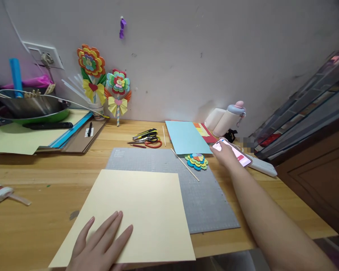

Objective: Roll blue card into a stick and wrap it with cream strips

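Observation:
My left hand (101,242) rests flat on a large cream sheet of paper (147,210), its fingers spread. The sheet lies over part of a grey cutting mat (209,210). At the right, my right hand (225,154) is on a smartphone (241,158) with a lit screen, gripping its left end; some fingers are hidden. Left of that hand are a light blue sheet (188,137) and a layered paper flower (197,161) in blue, green and yellow. A thin wooden stick (185,165) lies across the mat.
Scissors (147,140) and a yellow cutter (142,133) lie behind the mat. Two finished paper flowers (90,62) stand by the wall. At left are a metal bowl (34,107), stacked card sheets (14,139) and a glue gun (0,193). A bottle (228,120) stands back right.

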`<state>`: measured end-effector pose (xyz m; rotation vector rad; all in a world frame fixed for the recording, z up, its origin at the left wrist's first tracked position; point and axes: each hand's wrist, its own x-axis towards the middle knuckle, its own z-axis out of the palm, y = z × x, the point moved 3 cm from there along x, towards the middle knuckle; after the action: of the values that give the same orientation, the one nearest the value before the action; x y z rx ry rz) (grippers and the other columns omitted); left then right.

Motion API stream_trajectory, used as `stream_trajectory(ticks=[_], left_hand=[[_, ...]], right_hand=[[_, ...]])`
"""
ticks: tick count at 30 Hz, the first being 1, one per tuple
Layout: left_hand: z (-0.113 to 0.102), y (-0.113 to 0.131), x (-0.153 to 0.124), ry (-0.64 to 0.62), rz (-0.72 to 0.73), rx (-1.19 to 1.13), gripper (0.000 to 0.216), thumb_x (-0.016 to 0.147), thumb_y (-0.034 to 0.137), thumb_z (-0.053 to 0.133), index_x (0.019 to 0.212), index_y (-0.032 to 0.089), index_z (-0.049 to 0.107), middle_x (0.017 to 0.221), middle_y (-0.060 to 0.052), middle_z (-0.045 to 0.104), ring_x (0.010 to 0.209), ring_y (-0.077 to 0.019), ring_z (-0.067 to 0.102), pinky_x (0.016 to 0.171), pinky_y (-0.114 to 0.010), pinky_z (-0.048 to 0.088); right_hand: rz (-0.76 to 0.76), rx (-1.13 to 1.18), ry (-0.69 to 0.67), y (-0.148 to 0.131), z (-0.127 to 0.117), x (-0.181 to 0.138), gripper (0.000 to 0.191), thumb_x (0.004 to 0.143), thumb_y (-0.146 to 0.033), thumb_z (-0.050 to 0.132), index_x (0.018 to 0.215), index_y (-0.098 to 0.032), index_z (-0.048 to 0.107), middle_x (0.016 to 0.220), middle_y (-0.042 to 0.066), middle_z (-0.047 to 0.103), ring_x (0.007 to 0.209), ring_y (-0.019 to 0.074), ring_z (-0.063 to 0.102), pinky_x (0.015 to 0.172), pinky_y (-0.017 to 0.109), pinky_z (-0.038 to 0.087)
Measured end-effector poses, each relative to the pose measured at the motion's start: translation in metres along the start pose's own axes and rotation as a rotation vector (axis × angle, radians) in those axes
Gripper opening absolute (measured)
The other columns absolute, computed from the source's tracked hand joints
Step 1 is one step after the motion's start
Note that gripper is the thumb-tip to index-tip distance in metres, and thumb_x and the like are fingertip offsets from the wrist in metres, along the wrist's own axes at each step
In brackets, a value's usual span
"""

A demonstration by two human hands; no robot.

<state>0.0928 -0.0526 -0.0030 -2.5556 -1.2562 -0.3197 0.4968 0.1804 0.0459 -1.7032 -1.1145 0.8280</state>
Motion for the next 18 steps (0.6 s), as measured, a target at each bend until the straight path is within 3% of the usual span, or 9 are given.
stream_trajectory(ticks=[2,3,4,6,7,8,10,13,18], left_hand=[[-0.003,0.001,0.008,-0.022,0.003,0.029,0.048,0.083,0.037,0.055,0.131,0.032,0.05,0.133,-0.006,0.057,0.119,-0.0204,0.054,0.115,-0.037,-0.003],[-0.005,0.002,0.013,-0.025,-0.013,0.033,0.047,0.084,0.039,0.055,0.13,0.032,0.051,0.132,-0.006,0.057,0.119,-0.0204,0.054,0.115,-0.037,-0.003],[-0.006,0.004,0.019,-0.023,-0.022,0.032,0.045,0.084,0.04,0.055,0.128,0.032,0.052,0.132,-0.005,0.057,0.119,-0.0204,0.054,0.114,-0.037,-0.004],[-0.006,0.009,0.03,-0.003,-0.03,0.022,0.042,0.085,0.042,0.054,0.126,0.031,0.055,0.13,-0.005,0.059,0.118,-0.0206,0.055,0.114,-0.038,-0.005],[-0.005,0.012,0.035,0.01,-0.03,0.012,0.04,0.086,0.041,0.054,0.124,0.031,0.056,0.13,-0.005,0.059,0.117,-0.0207,0.056,0.114,-0.038,-0.005],[-0.004,0.016,0.039,0.022,-0.025,-0.006,0.038,0.086,0.038,0.054,0.123,0.031,0.057,0.129,-0.004,0.06,0.116,-0.0204,0.056,0.114,-0.038,-0.005],[-0.001,0.023,0.046,0.047,-0.025,-0.072,0.034,0.087,0.03,0.053,0.12,0.032,0.059,0.126,0.001,0.062,0.116,-0.019,0.056,0.114,-0.037,-0.003],[-0.002,0.031,0.052,0.124,-0.082,-0.223,0.036,0.089,0.021,0.046,0.118,0.036,0.06,0.119,0.006,0.066,0.116,-0.0165,0.056,0.114,-0.036,0.004],[-0.011,0.021,0.049,0.183,-0.179,-0.272,0.046,0.092,0.013,0.033,0.115,0.041,0.062,0.114,0.008,0.069,0.116,-0.015,0.055,0.113,-0.038,0.011]], right_hand=[[-0.115,-0.05,-0.017,-0.005,0.001,-0.049,0.051,0.082,-0.024,0.064,0.131,-0.024,0.05,0.142,0.01,0.043,0.126,0.0279,0.043,0.103,0.043,0.038],[-0.166,-0.067,-0.065,-0.006,0.004,-0.079,0.048,0.081,-0.026,0.065,0.128,-0.028,0.054,0.137,0.007,0.049,0.124,0.0274,0.046,0.104,0.043,0.038],[-0.24,-0.097,-0.168,-0.007,0.009,-0.111,0.041,0.079,-0.029,0.067,0.119,-0.032,0.061,0.129,0.004,0.058,0.121,0.0273,0.05,0.103,0.043,0.039],[-0.558,-0.341,-0.582,-0.006,0.026,-0.176,0.04,0.08,-0.037,0.065,0.12,-0.038,0.06,0.129,0.003,0.058,0.122,0.0282,0.05,0.104,0.047,0.038],[-0.671,-0.437,-0.695,-0.001,0.032,-0.202,0.05,0.079,-0.04,0.067,0.128,-0.038,0.054,0.133,0.004,0.056,0.122,0.0285,0.05,0.105,0.049,0.037],[-0.774,-0.485,-0.724,0.004,0.035,-0.22,0.058,0.077,-0.043,0.069,0.131,-0.036,0.051,0.131,0.006,0.057,0.119,0.0293,0.053,0.107,0.052,0.034],[-0.829,-0.575,-0.631,0.019,0.036,-0.234,0.051,0.083,-0.035,0.063,0.132,-0.034,0.05,0.129,0.007,0.058,0.118,0.0274,0.054,0.106,0.052,0.034],[-0.876,-0.62,-0.465,0.043,0.029,-0.228,0.042,0.089,-0.012,0.045,0.124,-0.032,0.056,0.125,0.005,0.062,0.117,0.0211,0.055,0.101,0.045,0.043],[-0.992,-0.62,-0.424,0.063,0.024,-0.223,0.042,0.09,-0.009,0.044,0.125,-0.028,0.056,0.125,0.006,0.063,0.12,0.0195,0.054,0.101,0.041,0.043]])
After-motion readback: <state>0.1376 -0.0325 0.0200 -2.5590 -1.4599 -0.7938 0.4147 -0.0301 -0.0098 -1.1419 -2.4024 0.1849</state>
